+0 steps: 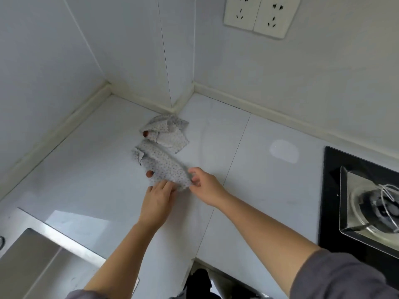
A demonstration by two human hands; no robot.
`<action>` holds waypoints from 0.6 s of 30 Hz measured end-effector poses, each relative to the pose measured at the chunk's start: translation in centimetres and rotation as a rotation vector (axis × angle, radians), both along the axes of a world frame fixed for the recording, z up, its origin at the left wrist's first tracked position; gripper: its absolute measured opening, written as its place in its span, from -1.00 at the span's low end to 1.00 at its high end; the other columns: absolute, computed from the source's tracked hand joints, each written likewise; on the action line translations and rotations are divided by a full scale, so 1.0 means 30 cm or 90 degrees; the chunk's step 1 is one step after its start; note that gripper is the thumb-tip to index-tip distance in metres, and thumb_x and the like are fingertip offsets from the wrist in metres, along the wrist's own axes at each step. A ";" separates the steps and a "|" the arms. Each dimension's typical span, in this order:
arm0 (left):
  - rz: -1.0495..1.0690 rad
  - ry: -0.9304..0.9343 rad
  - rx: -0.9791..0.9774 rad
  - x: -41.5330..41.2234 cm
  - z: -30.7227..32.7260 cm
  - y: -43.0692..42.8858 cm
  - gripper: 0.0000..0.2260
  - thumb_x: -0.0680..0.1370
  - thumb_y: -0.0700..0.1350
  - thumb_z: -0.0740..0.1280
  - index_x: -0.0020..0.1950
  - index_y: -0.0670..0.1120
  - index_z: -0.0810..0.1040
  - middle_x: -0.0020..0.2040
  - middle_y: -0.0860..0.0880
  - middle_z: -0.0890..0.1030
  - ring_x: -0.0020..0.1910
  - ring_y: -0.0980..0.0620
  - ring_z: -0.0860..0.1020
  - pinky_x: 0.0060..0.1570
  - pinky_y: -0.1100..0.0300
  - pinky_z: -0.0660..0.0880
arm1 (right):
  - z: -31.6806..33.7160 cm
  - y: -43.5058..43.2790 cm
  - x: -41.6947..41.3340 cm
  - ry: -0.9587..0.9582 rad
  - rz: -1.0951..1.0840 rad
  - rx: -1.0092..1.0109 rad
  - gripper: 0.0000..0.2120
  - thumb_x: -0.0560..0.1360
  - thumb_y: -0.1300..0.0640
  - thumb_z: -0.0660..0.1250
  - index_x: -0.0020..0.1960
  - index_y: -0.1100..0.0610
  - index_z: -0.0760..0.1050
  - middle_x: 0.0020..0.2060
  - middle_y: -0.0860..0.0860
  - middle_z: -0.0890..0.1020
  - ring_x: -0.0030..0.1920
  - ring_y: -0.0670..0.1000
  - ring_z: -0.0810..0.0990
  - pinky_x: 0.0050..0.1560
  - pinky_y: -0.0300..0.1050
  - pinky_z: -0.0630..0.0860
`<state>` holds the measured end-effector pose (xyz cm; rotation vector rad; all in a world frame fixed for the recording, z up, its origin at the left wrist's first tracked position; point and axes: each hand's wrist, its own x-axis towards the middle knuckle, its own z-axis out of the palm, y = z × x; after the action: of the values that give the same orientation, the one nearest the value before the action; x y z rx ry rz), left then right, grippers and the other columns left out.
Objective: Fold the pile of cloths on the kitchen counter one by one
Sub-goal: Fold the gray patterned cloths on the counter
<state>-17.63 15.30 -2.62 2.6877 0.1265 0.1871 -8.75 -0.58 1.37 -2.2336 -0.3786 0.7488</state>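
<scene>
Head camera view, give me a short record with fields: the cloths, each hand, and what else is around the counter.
near cloth: dotted, rumpled, lying on the counter, near end at both hands
far cloth: dotted, crumpled, by the wall corner, untouched
left hand: on near cloth's near edge; hold unclear
right hand: pinches near cloth's near end
surroundings: sink at left, gas stove at right, wall sockets above
</scene>
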 end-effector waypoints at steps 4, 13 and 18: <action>-0.042 -0.033 -0.101 -0.031 0.011 -0.002 -0.86 0.54 -0.06 0.17 -0.14 -0.07 0.45 -0.29 0.03 0.51 -0.33 0.03 0.42 -0.31 0.20 0.29 | -0.022 0.035 -0.025 0.019 0.009 -0.011 -0.66 0.47 0.27 0.33 0.23 0.16 0.55 0.01 0.09 0.63 -0.06 -0.01 0.54 -0.07 -0.31 0.38; 0.039 -0.020 -0.181 0.049 0.051 -0.058 -0.92 0.49 -0.27 0.37 -0.05 -0.14 0.61 -0.16 0.01 0.57 -0.21 0.02 0.51 -0.22 0.14 0.47 | 0.029 -0.105 0.028 -0.027 -0.193 0.057 -0.80 0.47 0.27 0.29 0.00 0.12 0.64 -0.13 -0.05 0.65 -0.13 -0.07 0.57 -0.21 -0.38 0.40; 0.030 -0.015 -0.349 0.144 0.217 -0.193 -0.78 0.59 -0.20 0.28 -0.24 0.02 0.47 -0.36 0.06 0.49 -0.34 0.15 0.45 -0.32 0.31 0.33 | 0.106 -0.261 0.050 0.063 -0.207 0.108 -0.79 0.45 0.05 0.44 0.06 0.05 0.55 -0.07 -0.03 0.63 -0.11 -0.09 0.57 -0.16 -0.31 0.44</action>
<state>-13.32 9.50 3.88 2.1383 0.2011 0.1683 -7.26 -8.41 4.55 -2.0225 -0.0265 0.6243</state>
